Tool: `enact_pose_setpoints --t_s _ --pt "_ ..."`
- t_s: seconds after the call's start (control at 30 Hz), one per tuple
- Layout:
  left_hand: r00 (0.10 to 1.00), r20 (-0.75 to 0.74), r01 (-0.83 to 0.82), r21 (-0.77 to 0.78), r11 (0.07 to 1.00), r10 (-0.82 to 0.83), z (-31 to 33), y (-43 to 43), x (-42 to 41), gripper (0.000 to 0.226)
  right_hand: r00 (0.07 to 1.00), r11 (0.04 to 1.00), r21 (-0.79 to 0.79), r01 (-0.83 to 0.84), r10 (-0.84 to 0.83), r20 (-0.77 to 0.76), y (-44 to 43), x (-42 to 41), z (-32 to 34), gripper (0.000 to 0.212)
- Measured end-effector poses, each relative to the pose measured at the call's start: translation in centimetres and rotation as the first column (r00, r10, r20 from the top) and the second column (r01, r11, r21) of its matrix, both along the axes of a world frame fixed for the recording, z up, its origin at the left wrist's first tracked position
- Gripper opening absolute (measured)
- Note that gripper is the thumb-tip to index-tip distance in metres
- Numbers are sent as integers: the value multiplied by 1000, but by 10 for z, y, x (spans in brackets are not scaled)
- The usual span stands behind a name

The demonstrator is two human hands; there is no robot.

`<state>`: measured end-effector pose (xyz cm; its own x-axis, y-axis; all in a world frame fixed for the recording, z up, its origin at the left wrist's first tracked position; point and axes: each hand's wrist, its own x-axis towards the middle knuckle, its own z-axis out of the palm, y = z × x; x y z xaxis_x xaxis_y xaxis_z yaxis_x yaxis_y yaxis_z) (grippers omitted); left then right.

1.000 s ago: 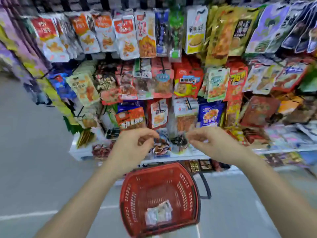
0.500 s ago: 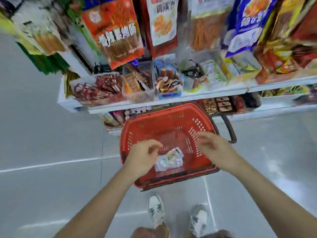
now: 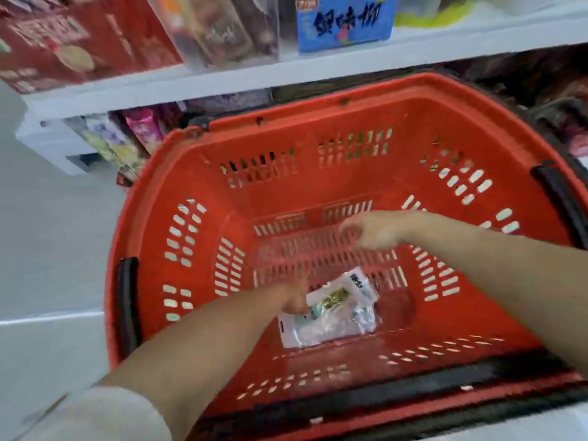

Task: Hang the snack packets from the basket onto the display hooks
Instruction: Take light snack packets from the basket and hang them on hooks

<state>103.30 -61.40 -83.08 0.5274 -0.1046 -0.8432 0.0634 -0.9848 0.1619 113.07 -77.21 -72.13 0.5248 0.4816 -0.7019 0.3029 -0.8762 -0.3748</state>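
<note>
fingers (image 3: pixel 302 302) of left hand (image 3: pixel 288 296) blur on the few packets (image 3: pixel 334 316) in the basket (image 3: pixel 302 186), grip unclear; right hand (image 3: pixel 375 232) loose, empty; these await hanging.

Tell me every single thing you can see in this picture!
basket: one, red, in front of the shelf
snack packets: small overlapping pile, count unclear, white and clear, on the basket's bottom
shelf: one, white, above the basket
box: one, blue, on the shelf
packet: one, pink, under the shelf, left
floor: grey, left of the basket
left hand grip: one, blurred, at the pile's left edge
right hand grip: one, holding nothing, inside the basket
</note>
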Motion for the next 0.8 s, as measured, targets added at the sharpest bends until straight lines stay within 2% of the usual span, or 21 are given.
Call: enact_pose_setpoints --t_s 0.07,0.13,0.2,0.27,0.33,0.4,0.5,0.57,0.6,0.63,0.7,0.8 --pt "996 73 -48 27 998 46 -22 -1 -9 86 998 998 -24 -62 63 28 3 4 -23 50" --pt "988 126 -100 71 992 91 -38 -2 -14 96 993 992 -59 -111 113 26 2 6 -39 47" --pt "979 144 -159 98 982 144 -44 -4 -17 87 988 983 -96 -155 156 7 0 3 -42 43" --pt "980 144 -154 105 982 138 -42 -4 -14 64 983 980 -102 -172 177 41 -3 0 -37 41" --pt "995 68 -84 106 991 77 -33 -3 -11 45 986 985 -81 -155 159 49 -3 -3 -36 41" --pt "998 63 10 104 995 -16 -17 -3 -5 40 992 990 -62 -124 126 26 -4 -3 -38 42" --pt "969 232 63 110 992 -87 22 -7 13 30 991 990 -60 -131 128 -47 -6 -5 -36 64" --pt "917 362 130 127 983 -168 55 -7 26 22 988 988 -51 -148 146 -45 -9 -4 -33 83" --pt "884 420 168 122 978 -204 72 -6 32 16 990 991 -21 -135 134 -40 -10 -4 -32 84" --pt "856 469 188 111 976 -219 90 -3 35 11 994 994 25 -103 104 -36 -10 -5 -30 79" --pt "806 559 183 74 980 -193 125 5 36 16 1000 991 136 0 2 -8 -12 -4 -25 60" --pt "739 673 103 -82 991 -21 165 25 30 15 987 948 282 144 -159 29 -21 2 -8 30"
